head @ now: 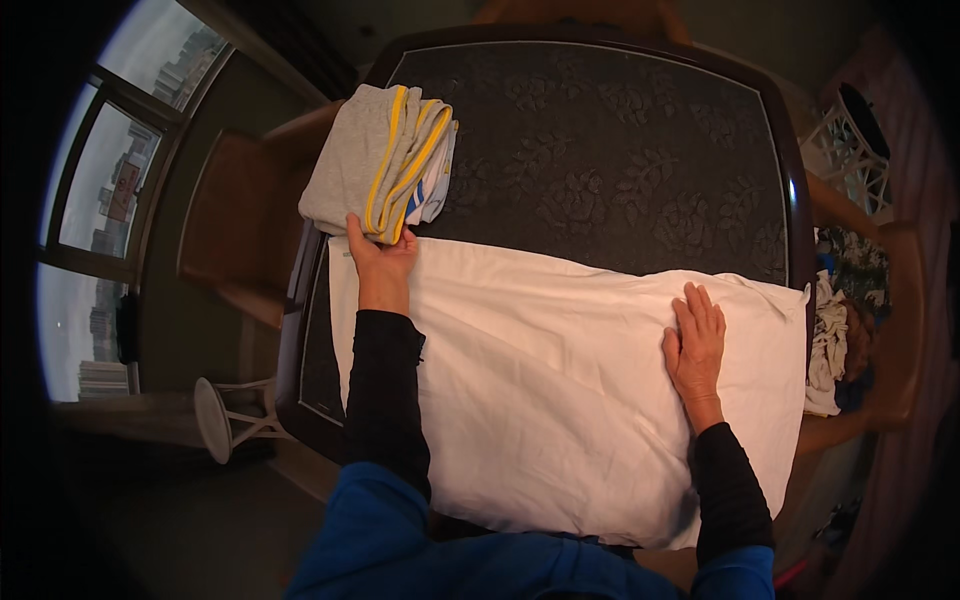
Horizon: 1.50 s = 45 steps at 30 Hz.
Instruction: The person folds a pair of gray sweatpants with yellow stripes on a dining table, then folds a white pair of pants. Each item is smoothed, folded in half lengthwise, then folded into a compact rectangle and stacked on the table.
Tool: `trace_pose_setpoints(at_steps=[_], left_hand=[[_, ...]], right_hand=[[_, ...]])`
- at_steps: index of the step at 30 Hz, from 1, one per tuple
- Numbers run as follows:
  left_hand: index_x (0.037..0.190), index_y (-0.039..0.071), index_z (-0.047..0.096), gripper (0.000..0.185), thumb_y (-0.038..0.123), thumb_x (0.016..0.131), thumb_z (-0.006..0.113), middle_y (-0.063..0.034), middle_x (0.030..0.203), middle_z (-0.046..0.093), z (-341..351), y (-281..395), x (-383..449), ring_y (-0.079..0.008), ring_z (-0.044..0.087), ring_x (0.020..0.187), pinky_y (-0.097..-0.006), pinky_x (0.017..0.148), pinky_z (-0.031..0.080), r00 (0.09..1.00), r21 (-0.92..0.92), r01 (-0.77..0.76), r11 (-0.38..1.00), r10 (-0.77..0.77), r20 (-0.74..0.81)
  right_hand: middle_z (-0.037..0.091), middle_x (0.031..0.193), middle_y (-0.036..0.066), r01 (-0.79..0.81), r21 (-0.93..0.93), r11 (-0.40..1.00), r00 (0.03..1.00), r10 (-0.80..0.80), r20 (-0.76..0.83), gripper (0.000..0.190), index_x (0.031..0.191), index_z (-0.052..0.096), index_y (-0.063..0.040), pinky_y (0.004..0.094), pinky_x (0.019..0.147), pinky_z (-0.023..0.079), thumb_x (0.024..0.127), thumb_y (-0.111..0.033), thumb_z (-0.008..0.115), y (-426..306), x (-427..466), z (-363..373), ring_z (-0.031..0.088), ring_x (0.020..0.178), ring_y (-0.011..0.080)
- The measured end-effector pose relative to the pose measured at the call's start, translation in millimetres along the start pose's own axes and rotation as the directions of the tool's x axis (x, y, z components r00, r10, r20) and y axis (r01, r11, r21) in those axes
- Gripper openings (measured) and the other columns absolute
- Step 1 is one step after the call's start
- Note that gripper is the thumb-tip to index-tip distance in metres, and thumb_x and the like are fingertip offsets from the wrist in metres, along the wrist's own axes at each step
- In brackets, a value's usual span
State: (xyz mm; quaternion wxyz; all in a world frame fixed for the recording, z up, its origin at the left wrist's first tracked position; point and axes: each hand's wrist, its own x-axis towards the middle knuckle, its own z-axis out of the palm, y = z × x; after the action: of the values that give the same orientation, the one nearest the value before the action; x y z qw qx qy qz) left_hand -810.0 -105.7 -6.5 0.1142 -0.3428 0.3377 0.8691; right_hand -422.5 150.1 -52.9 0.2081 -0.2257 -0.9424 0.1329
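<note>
A stack of folded clothes lies at the table's left far side, topped by a grey garment point(349, 161) with yellow trim. My left hand point(382, 259) is at the near edge of this stack, thumb against the grey cloth and the other fingers partly hidden at its edge. Below the top piece, white and blue fabric point(427, 196) shows on the right. A large white cloth point(540, 375) is spread over the near half of the table, some wrinkles in it, its lower edge hanging by my body. My right hand point(696, 345) rests palm down on its right part, holding nothing.
The dark table point(570, 202) has a floral-patterned top and a raised glossy rim. Brown chairs stand left point(240, 210) and right point(900, 322); the right one bears a heap of clothes point(832, 337). A white stool point(217, 420) is at lower left, another stool point(855, 142) at upper right.
</note>
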Motion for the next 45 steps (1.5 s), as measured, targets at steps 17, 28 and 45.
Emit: trace_pose_setpoints(at_steps=[17, 28, 45], left_hand=[[0.129, 0.013, 0.057, 0.061, 0.056, 0.087, 0.063, -0.0079, 0.130, 0.058, -2, 9, 24, -0.0225, 0.056, 0.112, -0.0428, 0.088, 0.044, 0.934, 0.286, -0.171, 0.943, 0.063, 0.352], [0.146, 0.011, 0.043, 0.075, 0.058, 0.090, 0.058, -0.0129, 0.146, 0.047, -5, 6, 21, -0.0346, 0.042, 0.135, -0.0562, 0.111, 0.031, 0.876, 0.093, -0.035, 0.995, -0.015, 0.483], [0.144, 0.010, 0.044, 0.073, 0.049, 0.086, 0.067, -0.0123, 0.144, 0.049, 4, 7, 25, -0.0314, 0.048, 0.130, -0.0559, 0.109, 0.033, 0.924, 0.220, -0.133, 0.966, 0.040, 0.381]], right_hand=[[0.050, 0.143, 0.018, 0.002, -0.012, 1.000, 1.000, -0.001, 0.008, 0.036, 0.118, 0.060, 0.002, 0.0516, 0.113, 0.028, 0.084, -0.008, 0.059, -4, 3, -2, 0.041, 0.137, 0.0346], [0.049, 0.143, 0.018, -0.001, -0.006, 1.000, 1.000, 0.001, -0.007, 0.036, 0.118, 0.060, 0.002, 0.0514, 0.112, 0.029, 0.083, -0.009, 0.060, 1, 2, 0, 0.043, 0.136, 0.0349], [0.049, 0.145, 0.018, -0.036, -0.013, 0.999, 0.999, 0.036, 0.026, 0.035, 0.117, 0.061, 0.001, 0.0503, 0.114, 0.028, 0.083, -0.008, 0.060, -5, 5, -2, 0.042, 0.137, 0.0332]])
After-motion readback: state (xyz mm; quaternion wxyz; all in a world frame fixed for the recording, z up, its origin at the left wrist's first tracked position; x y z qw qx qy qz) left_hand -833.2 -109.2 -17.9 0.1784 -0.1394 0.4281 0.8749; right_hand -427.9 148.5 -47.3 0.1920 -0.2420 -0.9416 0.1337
